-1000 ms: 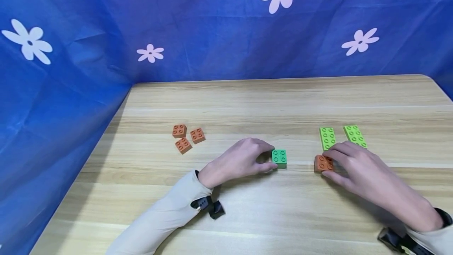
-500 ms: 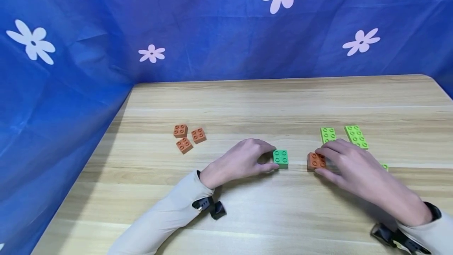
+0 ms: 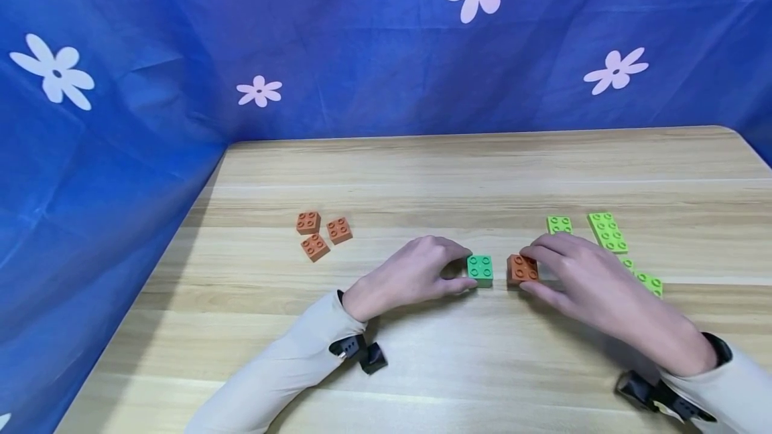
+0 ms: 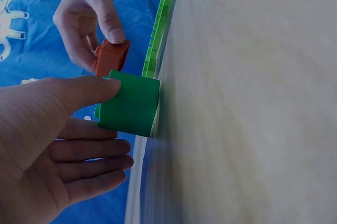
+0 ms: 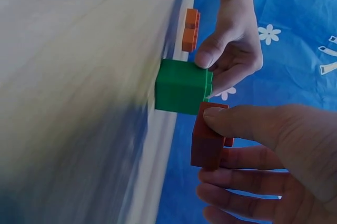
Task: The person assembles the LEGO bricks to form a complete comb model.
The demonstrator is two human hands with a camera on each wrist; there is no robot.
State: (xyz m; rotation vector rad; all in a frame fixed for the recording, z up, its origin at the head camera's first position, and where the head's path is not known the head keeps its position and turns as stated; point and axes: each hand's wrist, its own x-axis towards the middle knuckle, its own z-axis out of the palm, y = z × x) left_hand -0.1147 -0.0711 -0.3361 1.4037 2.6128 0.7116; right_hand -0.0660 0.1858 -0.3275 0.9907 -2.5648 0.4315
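My left hand [image 3: 419, 272] pinches a green building block [image 3: 480, 271] with four-stud top between thumb and forefinger; in the left wrist view the block [image 4: 130, 103] stands on the table. To its right, my right hand [image 3: 573, 280] pinches an orange-brown block [image 3: 521, 270] of the same size by its near and far sides. A small gap separates the two blocks in the head view. The right wrist view shows the orange-brown block [image 5: 207, 139] raised off the table, its studs facing up, beside the green block [image 5: 181, 85].
Three loose orange-brown blocks [image 3: 314, 247] lie at the left of the wooden table [image 3: 422, 179]. Several flat lime-green bricks [image 3: 608, 232] lie on the right, partly hidden behind my right hand. A blue flowered cloth [image 3: 362, 45] hangs behind the table and down its left side.
My right hand has carried the orange-brown block leftward, narrowing the gap to the green block and uncovering more lime-green bricks. My left hand keeps its hold on the green block, nearly still.
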